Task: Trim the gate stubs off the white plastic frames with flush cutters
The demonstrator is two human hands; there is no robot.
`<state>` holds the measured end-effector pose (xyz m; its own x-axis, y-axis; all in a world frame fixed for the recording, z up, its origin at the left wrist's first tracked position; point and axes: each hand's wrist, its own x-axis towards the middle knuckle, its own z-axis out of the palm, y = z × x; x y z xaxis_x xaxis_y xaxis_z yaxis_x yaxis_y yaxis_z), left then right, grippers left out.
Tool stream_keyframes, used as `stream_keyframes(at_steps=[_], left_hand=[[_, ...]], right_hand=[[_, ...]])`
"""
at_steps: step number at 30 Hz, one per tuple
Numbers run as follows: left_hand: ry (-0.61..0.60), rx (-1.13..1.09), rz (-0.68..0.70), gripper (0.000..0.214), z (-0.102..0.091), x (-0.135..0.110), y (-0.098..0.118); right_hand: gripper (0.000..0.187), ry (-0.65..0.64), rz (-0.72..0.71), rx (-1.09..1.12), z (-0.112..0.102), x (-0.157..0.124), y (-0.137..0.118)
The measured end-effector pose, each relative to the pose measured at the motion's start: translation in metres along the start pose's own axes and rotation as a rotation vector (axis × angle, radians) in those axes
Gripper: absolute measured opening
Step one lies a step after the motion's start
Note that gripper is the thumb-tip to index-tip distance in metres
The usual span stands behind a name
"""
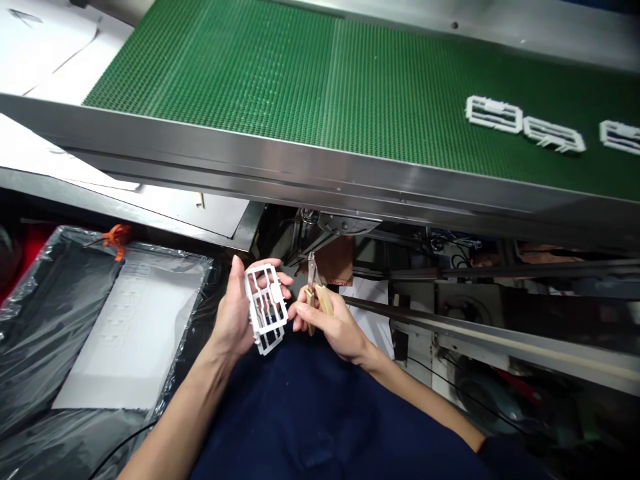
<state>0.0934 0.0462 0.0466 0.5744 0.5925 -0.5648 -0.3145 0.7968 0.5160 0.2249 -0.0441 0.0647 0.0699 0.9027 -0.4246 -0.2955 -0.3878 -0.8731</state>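
Head view: the left hand [234, 317] grips a white slatted frame [277, 292], thumb raised along its left edge and fingers curled behind; a second white piece [274, 346] shows beneath it, partly covered. The right hand [343, 327] is closed around the pale handles of a pair of nippers [311, 293], which point away from the body, just beside the frame; the metal tips are clear of it, and whether they meet is too small to tell. Right fingertips sit close to the frame's right edge; contact cannot be confirmed. Behind both hands is a dark blue garment [310, 413]. To the left, a white sheet [130, 333] lies on clear plastic film [30, 407], with an orange tie [117, 239] near the top edge. Beyond the hands, a metal rail [300, 150] borders a green conveyor belt [250, 80]; three similar white frames [495, 105] lie toward its right end, the last cut by the picture's edge. White papers [45, 47] lie at upper left.
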Motion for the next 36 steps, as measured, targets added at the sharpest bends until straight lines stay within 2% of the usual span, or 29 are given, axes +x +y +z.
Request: stream_keyframes(at_steps=[11, 19, 24, 28, 32, 36], left_hand=[[-0.007, -0.041, 0.006, 0.044, -0.002, -0.002, 0.001], [-0.011, -0.055, 0.008, 0.043, 0.001, -0.002, 0.002], [0.027, -0.043, 0.012, 0.042, 0.003, 0.0, 0.002], [0.067, -0.083, -0.044, 0.047, -0.001, 0.006, 0.002], [0.121, -0.152, -0.068, 0.045, -0.007, 0.014, 0.001], [0.174, -0.208, -0.09, 0.038, -0.011, 0.017, -0.002]], right_hand=[[0.019, 0.024, 0.017, -0.021, 0.008, 0.002, 0.003], [0.022, 0.035, -0.002, -0.009, 0.009, 0.004, 0.006], [0.02, 0.109, -0.057, -0.09, 0.008, 0.005, 0.002], [0.018, 0.162, -0.102, -0.156, -0.002, 0.002, -0.002], [0.019, 0.114, -0.082, -0.247, -0.005, -0.002, 0.003], [0.015, 0.081, -0.029, -0.3, 0.006, -0.005, 0.008]])
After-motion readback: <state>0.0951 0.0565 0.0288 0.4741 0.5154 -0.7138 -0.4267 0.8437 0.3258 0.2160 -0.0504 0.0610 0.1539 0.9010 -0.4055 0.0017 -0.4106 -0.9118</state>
